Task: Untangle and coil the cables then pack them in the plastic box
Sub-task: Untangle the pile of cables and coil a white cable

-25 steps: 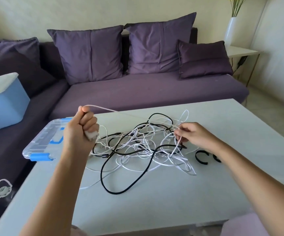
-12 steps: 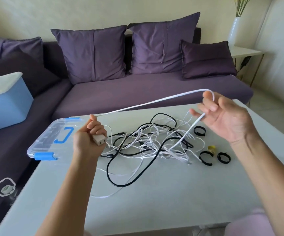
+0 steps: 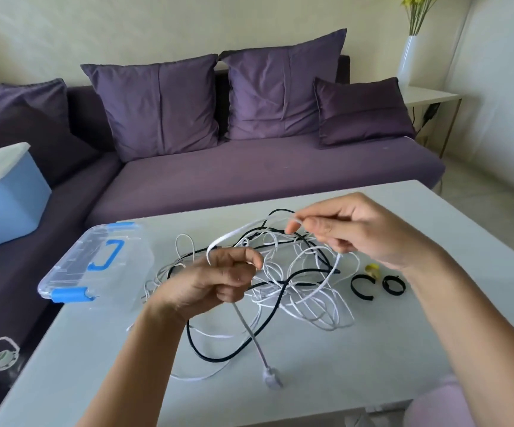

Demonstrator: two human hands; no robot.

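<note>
Slack in the white flat cable (image 3: pixel 215 244) was held between the two hands, its raised span running roughly along the far edge of the tabletop (image 3: pixel 373 349). The left hand (image 3: pixel 215 282) was curled round one part of it near the tabletop's middle, and the plug end (image 3: pixel 271 377) trailed from under that hand toward the near edge. The right hand (image 3: pixel 357 232), higher and further toward the right edge, pinched the cable between thumb and fingertips. From there the cable dropped into the tangle of white and black cables (image 3: pixel 296 282) heaped below and between the hands. The right hand was judged the nearer to the part caught in the heap, so the freeing pull would likely be made from that side. The cable looked thin, flat and limp. The plastic box (image 3: pixel 95 260), clear with blue latches and its lid shut, lay at the left edge, just beside the tangle. Black cable ties (image 3: pixel 353 287) and a small yellow item (image 3: pixel 373 269) lay toward the right edge.
</note>
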